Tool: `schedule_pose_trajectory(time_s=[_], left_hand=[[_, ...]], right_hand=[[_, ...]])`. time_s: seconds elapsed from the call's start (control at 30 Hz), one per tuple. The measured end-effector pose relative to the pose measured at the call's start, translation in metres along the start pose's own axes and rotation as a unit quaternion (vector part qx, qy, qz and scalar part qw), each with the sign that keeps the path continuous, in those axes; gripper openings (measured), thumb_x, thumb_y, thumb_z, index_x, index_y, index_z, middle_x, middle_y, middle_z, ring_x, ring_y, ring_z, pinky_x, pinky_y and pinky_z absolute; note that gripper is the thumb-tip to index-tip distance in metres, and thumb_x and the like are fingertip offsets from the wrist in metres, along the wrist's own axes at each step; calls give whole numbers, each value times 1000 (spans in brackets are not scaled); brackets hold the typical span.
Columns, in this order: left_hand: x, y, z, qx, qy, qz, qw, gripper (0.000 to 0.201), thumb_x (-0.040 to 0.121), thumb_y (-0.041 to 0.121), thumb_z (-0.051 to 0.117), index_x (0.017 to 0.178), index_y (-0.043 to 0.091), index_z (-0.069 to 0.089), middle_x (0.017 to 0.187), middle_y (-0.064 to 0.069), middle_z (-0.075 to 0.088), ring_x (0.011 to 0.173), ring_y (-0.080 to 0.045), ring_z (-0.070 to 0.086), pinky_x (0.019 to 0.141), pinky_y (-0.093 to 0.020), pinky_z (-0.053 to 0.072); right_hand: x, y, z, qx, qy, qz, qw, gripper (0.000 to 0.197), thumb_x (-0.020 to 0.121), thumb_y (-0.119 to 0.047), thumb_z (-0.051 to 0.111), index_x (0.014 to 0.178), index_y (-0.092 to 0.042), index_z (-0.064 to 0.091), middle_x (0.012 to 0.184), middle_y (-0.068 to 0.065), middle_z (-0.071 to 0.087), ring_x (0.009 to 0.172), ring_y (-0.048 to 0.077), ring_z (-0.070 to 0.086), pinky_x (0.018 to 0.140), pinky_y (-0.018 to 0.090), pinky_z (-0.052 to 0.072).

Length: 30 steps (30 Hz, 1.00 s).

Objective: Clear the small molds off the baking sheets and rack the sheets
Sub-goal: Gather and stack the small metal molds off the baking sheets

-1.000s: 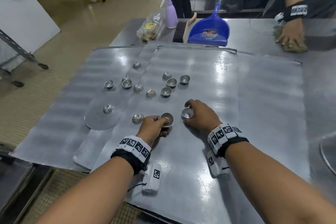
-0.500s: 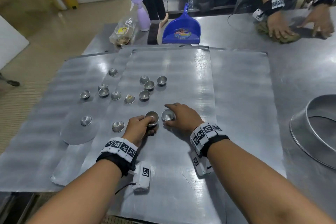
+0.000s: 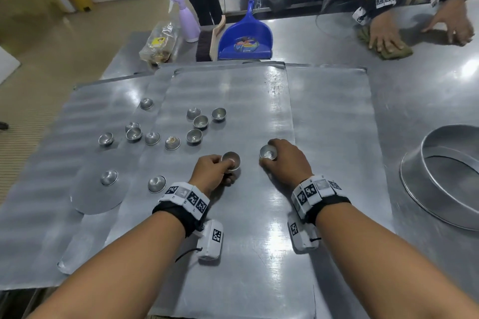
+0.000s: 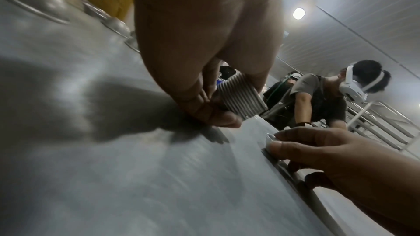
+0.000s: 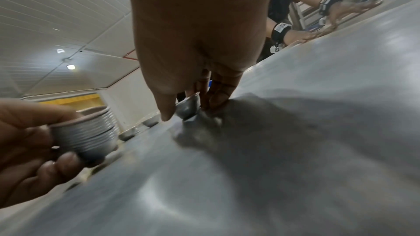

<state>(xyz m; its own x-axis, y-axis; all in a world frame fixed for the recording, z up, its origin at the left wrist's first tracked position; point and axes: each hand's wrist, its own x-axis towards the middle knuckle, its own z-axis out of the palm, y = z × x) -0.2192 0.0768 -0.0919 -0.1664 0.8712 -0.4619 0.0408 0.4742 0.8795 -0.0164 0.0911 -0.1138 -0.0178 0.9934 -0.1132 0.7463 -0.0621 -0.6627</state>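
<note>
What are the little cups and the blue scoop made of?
The stack of little cups in the left hand looks like thin shiny metal, probably aluminium: silvery, with bright glints. The blue dustpan looks like plastic: solid colour, smooth moulded shape.

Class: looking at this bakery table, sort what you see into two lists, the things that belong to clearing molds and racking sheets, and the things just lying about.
Belongs to the job:
stack of molds gripped by the left hand
single mold gripped by the right hand
loose molds
baking sheets

Just lying about:
blue dustpan
spray bottle
plastic bag
round pan
</note>
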Motion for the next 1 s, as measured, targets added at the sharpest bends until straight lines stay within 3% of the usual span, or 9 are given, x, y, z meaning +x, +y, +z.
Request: schedule_pose_trajectory(time_s=[0.1,0.3,0.47,0.6,0.7,0.77,0.87,0.97,1.0], left_hand=[[4,9,19,55,-14,12,998,30,81,2,73,107,-3,59,83,-22,64,45,-24,57,44,-26,46],[20,13,29,1,-23,-10,1000,14,83,0,72,90,-8,64,69,-24,61,47,-23,52,52,-31,43],[30,23,38,26,-23,-17,999,16,85,5,74,91,-6,63,65,-23,63,51,-27,58,60,-38,53],[35,30,49,24,-19,-25,999,17,84,5,74,88,-4,60,67,-26,63,62,-33,61,61,-37,52],[36,32,50,22,-25,-29,999,24,83,8,76,92,-7,60,65,-23,65,58,-32,62,62,-38,52],[30,35,46,13,-27,-21,999,28,86,14,77,94,-8,61,72,-23,65,52,-30,62,63,-39,53],[14,40,32,9,-18,-9,1000,37,92,24,73,104,-8,61,85,-21,60,63,-31,62,66,-42,54],[-1,42,4,91,5,36,995,32,96,28,67,108,-2,65,92,-19,65,67,-28,65,58,-33,59],[-3,41,-10,144,23,66,987,29,96,29,67,107,2,68,94,-17,70,67,-26,67,60,-32,60]], right_hand=[[-8,7,-3,14,15,15,1000,42,79,-41,64,117,-25,59,112,-4,62,96,22,61,75,31,43],[-26,11,-5,21,30,27,999,46,82,-40,67,125,-23,59,119,-2,63,102,22,60,79,30,41],[-38,10,-5,27,31,31,999,48,84,-40,67,128,-23,57,123,-2,61,106,22,59,81,29,39],[-47,13,-6,28,35,32,999,49,84,-40,68,128,-22,57,123,-2,61,108,21,59,81,27,38],[-50,13,-7,27,24,32,999,54,85,-40,69,134,-21,55,129,-1,60,114,22,58,87,29,41],[-51,12,-8,24,19,31,999,56,86,-39,69,136,-20,54,132,0,59,117,22,57,92,30,42],[-50,8,-8,21,10,24,999,56,85,-40,70,135,-20,54,131,0,60,115,21,57,90,30,42],[-50,-2,0,23,-18,4,1000,55,84,-41,70,134,-21,55,130,-2,59,113,20,58,89,29,43],[-50,-8,4,22,-29,-8,999,54,84,-41,70,132,-22,56,128,-2,59,111,19,58,87,29,42]])
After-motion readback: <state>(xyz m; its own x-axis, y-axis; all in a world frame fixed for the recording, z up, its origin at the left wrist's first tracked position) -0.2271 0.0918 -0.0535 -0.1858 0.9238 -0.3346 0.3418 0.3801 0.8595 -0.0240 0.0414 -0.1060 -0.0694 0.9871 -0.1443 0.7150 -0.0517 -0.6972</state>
